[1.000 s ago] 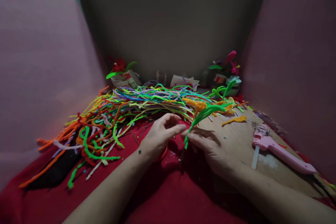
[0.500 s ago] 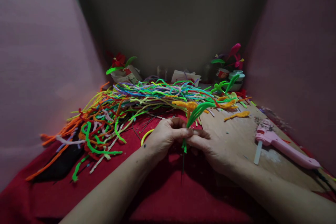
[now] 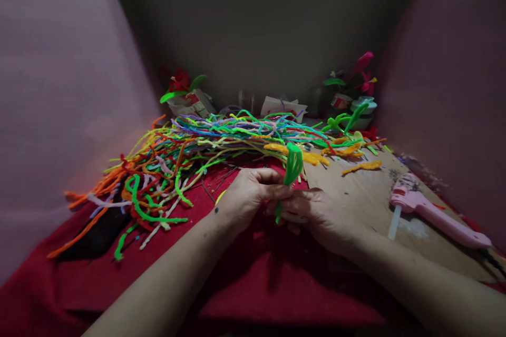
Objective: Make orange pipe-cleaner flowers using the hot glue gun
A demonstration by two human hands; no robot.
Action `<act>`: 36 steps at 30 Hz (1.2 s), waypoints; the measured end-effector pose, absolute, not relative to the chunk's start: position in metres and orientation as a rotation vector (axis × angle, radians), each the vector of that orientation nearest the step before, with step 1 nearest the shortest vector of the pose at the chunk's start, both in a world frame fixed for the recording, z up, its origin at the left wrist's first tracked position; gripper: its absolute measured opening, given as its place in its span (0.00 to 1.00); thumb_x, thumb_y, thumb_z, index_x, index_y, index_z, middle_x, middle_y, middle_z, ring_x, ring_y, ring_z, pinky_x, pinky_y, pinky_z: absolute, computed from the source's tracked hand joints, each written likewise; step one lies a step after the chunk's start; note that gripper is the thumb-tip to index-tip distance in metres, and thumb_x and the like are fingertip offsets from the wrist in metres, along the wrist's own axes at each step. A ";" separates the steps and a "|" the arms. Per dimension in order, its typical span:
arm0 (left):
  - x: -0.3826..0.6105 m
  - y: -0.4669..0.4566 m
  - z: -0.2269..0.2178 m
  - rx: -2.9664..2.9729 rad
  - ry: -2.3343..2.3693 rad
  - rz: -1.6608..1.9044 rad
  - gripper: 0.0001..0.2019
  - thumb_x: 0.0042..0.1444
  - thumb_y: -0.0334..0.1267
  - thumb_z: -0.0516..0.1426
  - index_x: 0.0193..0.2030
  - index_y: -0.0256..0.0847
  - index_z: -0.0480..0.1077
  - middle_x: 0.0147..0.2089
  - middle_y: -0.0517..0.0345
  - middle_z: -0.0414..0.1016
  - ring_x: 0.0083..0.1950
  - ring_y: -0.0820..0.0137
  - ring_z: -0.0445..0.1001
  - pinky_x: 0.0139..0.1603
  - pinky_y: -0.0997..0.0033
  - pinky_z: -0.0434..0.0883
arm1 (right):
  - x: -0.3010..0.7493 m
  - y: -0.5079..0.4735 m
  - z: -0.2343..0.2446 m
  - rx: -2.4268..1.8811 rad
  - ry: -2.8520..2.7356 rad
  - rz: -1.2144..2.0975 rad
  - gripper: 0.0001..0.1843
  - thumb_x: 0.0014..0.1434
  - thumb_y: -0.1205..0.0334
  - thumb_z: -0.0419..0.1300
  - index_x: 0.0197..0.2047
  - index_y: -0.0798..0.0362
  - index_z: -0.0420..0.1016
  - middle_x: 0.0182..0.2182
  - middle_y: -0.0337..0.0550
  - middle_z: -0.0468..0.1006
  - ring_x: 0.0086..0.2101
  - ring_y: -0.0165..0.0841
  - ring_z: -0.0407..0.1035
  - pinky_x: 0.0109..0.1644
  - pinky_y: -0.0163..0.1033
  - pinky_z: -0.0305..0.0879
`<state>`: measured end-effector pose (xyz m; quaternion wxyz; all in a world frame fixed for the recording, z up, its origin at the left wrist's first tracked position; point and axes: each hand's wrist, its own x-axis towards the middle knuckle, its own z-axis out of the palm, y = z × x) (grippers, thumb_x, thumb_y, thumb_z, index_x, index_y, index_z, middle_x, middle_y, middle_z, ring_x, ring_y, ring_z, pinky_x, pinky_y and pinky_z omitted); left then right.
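Observation:
Both hands meet over the red cloth, around a green pipe-cleaner leaf (image 3: 293,164) bent into narrow loops. My left hand (image 3: 253,195) pinches the leaf's base between thumb and fingers. From the other side, my right hand (image 3: 312,213) closes its thumb and fingers on the lower part, where a short green end pokes out below. Orange pipe-cleaner petals (image 3: 314,158) show just behind the leaf; whether they join the held piece I cannot tell. Part of the stem is hidden by the fingers.
A large heap of coloured pipe cleaners (image 3: 237,134) spreads across the back and left of the red cloth (image 3: 233,295). On the right, a pink glue gun (image 3: 438,213) lies on a brown board (image 3: 359,195). Finished-looking flowers (image 3: 363,68) stand in containers behind.
The green leaf has turned, from slanting to the right to standing more upright. The orange petals no longer stand up beside it. The thin dark stem below the hands no longer shows.

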<state>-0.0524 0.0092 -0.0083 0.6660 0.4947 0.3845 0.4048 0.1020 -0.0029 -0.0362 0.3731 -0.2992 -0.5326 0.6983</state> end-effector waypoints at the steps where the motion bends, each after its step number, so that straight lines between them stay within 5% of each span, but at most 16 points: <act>1: -0.052 0.009 -0.008 1.115 0.865 0.919 0.10 0.42 0.37 0.64 0.27 0.33 0.70 0.22 0.60 0.70 0.20 0.75 0.67 0.22 0.75 0.64 | 0.102 -0.003 -0.036 -0.765 -1.360 1.796 0.11 0.54 0.58 0.57 0.27 0.56 0.74 0.21 0.39 0.69 0.22 0.27 0.60 0.24 0.33 0.54; 18: -0.047 0.002 -0.001 1.105 0.927 1.010 0.11 0.41 0.34 0.64 0.31 0.33 0.70 0.25 0.59 0.70 0.20 0.76 0.67 0.21 0.75 0.65 | 0.100 -0.003 -0.031 -0.870 -1.385 1.839 0.14 0.54 0.57 0.56 0.22 0.57 0.73 0.19 0.40 0.69 0.19 0.26 0.59 0.19 0.31 0.51; 27: -0.047 0.003 -0.003 1.044 0.781 0.927 0.09 0.43 0.36 0.62 0.26 0.36 0.65 0.17 0.66 0.62 0.14 0.80 0.58 0.15 0.78 0.57 | 0.103 0.000 -0.038 -0.779 -1.359 1.970 0.16 0.54 0.55 0.58 0.36 0.58 0.79 0.20 0.40 0.69 0.20 0.25 0.58 0.20 0.31 0.53; 36: -0.048 0.004 -0.003 1.005 0.733 0.852 0.08 0.45 0.35 0.60 0.28 0.34 0.67 0.19 0.64 0.64 0.13 0.80 0.58 0.12 0.79 0.58 | 0.103 0.000 -0.036 -0.720 -1.429 2.010 0.15 0.56 0.55 0.56 0.38 0.55 0.79 0.29 0.44 0.76 0.23 0.26 0.63 0.22 0.30 0.56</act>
